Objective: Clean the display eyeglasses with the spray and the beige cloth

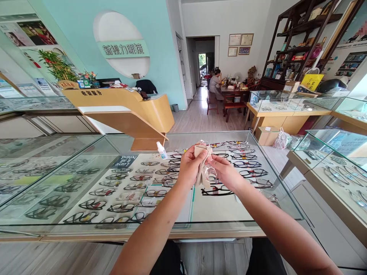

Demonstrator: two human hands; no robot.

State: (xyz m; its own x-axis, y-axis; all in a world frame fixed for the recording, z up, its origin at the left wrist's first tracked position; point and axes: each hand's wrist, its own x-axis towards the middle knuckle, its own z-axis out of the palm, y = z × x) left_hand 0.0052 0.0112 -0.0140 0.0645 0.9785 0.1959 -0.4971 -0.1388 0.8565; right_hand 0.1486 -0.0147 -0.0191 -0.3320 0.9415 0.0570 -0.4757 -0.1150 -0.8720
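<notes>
Above the glass display case, my left hand (189,164) pinches a beige cleaning cloth (200,176), its thumb pressed on the folds. Close against it, my right hand (223,168) grips a pair of clear-framed eyeglasses (210,173), with one round lens hanging below the fingers. Cloth and glasses meet between both hands, and part of the frame is hidden by the cloth and fingers. A small white spray bottle (162,150) stands on the glass top, beyond my left hand.
Rows of eyeglasses (117,207) lie inside the display case (229,225). Beyond it stands a wooden counter (123,107). Another glass case (338,168) is at the right. A person (215,84) sits by a table at the back.
</notes>
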